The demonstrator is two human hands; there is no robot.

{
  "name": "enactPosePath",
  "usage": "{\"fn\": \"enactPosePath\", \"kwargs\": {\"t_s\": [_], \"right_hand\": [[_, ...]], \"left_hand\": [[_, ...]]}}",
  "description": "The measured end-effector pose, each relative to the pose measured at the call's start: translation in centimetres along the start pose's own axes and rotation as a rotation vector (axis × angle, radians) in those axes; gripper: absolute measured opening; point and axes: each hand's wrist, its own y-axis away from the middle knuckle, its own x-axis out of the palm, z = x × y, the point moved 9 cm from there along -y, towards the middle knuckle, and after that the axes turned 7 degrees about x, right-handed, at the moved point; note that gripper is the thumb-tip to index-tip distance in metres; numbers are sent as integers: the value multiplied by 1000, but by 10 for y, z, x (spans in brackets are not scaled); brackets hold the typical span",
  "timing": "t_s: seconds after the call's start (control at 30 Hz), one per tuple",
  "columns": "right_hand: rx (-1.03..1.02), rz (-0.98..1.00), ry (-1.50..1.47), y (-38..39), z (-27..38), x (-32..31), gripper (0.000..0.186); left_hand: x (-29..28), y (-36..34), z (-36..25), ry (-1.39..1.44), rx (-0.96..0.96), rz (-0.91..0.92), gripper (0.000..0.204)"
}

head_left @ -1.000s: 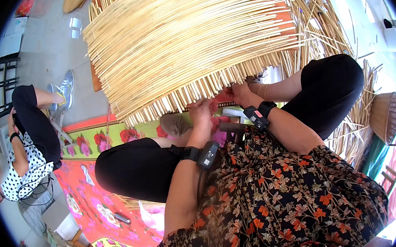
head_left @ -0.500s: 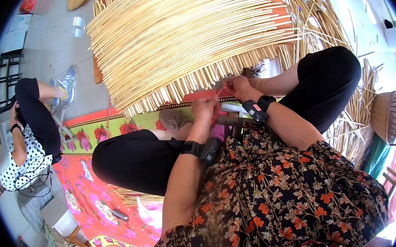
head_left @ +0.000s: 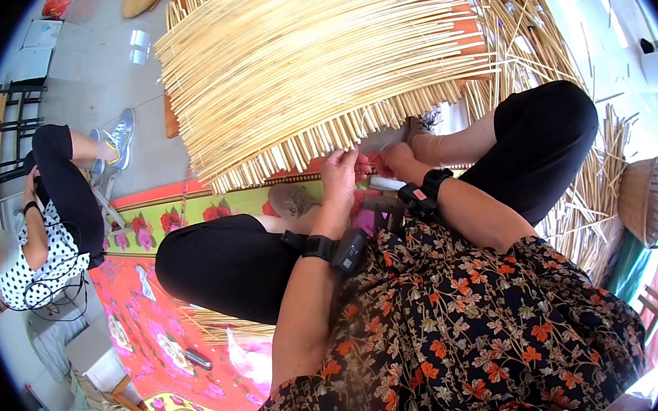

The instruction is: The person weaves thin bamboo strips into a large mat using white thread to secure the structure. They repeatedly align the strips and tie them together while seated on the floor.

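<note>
A mat of pale reed stalks (head_left: 307,65), laid side by side, spreads over an orange-brown board in front of me. At its near edge, by the cut stalk ends, my left hand (head_left: 338,177) is closed with thumb and fingers pinched together. Just right of it, my right hand (head_left: 401,160) is closed too, its fingertips turned inward and partly hidden. A faint thin string (head_left: 376,156) shows between the two hands, just below the mat's edge. Dark devices are strapped to both my wrists.
Loose reed stalks (head_left: 523,36) lie in heaps to the right of the mat. A wicker basket (head_left: 644,203) with a handle stands at the far right. Red floral cloth (head_left: 136,303) covers the floor at left, where another person (head_left: 50,224) sits. My knees flank my hands.
My left hand has risen slightly toward the mat's edge. My right hand has shifted a little down and turned, its wrist device with it. The whole view has moved slightly.
</note>
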Motion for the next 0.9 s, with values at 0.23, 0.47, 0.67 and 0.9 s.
{"fn": "enactPosePath", "kwargs": {"t_s": [0.23,0.47,0.67,0.9], "right_hand": [[-510,246,-94,35,78,44,11],[-761,357,371,93,109,93,12],[-909,382,477,111,113,89,14],[-493,710,-98,100,107,90,23]], "left_hand": [[10,27,-43,-1002,245,236,39],[-27,88,-205,-1228,675,183,74],[-52,46,-179,-1769,773,257,118],[-45,34,-168,-1764,1003,137,88]]}}
